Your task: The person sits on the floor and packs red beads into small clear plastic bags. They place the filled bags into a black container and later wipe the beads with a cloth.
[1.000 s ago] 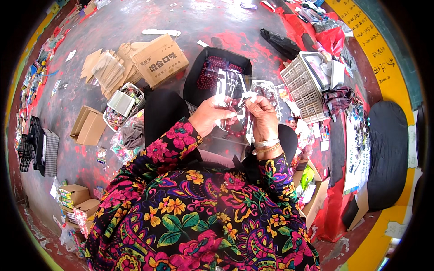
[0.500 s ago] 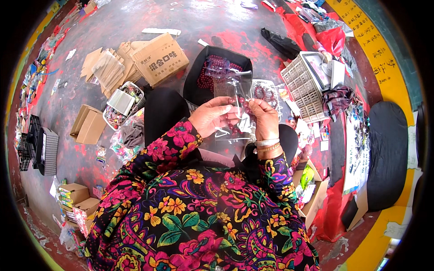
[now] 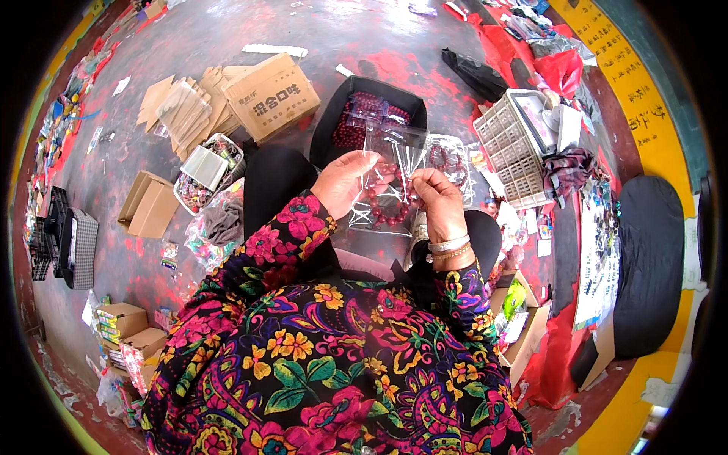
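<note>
Hands first: both are raised in front of the person's lap, working on one clear plastic bag [image 3: 390, 178]. The left hand [image 3: 345, 182] is curled shut on the bag's left edge, thumb and fingers pinching the film, the palm turned inward. The right hand [image 3: 438, 203] is closed too, its fingertips pinched on the bag's right side near the top, so the bag is stretched between the two. A bracelet of dark red beads [image 3: 388, 206] sits low inside the bag, between the hands and just below the thumbs. Whether the right fingers also touch the beads through the film, I cannot tell. Bangles [image 3: 449, 247] ring the right wrist above the flowered sleeve [image 3: 292, 235].

Just beyond the bag, on the floor, stands a black tray [image 3: 327, 125] heaped with more dark red beads. To its right lies another clear bag with a bead ring [image 3: 447, 159] in it. Farther right is a grey plastic basket [image 3: 506, 144], tipped and holding white cards. To the left of the tray sits a cardboard box [image 3: 273, 95], with flattened cartons beside it, and nearer the knee a small clear tub [image 3: 203, 173] full of mixed bits. A black cushion [image 3: 648, 265] lies well apart at the right.
</note>
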Demonstrator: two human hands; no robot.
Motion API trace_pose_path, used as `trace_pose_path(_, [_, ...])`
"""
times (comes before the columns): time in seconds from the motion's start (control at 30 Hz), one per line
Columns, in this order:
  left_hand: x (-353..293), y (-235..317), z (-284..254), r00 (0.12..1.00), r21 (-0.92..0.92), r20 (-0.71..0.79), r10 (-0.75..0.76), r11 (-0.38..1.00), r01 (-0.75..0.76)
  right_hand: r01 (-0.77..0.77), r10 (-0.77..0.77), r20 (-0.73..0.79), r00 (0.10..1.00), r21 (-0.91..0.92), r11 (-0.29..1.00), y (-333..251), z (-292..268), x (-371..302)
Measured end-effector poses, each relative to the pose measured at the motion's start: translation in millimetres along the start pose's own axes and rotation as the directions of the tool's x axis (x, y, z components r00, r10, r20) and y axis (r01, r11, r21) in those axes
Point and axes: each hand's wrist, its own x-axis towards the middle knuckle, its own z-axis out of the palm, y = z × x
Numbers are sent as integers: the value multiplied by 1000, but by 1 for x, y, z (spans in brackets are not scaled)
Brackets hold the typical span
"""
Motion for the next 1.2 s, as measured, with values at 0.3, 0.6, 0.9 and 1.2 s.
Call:
trace_pose_path(0.3, [-12, 15, 21, 991, 321, -9, 135, 939, -125, -48, 48, 48, 998, -3, 999, -14, -16, -3])
trace_pose_path(0.6, [-24, 16, 45, 987, 382, 93, 131, 911, -157, 32, -38, 93, 995, 61, 998, -46, -17, 0])
trace_pose_path(0.9, [-32, 25, 52, 972, 480, 173, 156, 849, -222, 180, -179, -22, 984, 56, 982, -59, -8, -16])
trace_pose_path(1.2, [-35, 55, 67, 953, 717, 191, 234, 630, -298, 222, -223, 0, 975, -30, 974, -77, 0, -29])
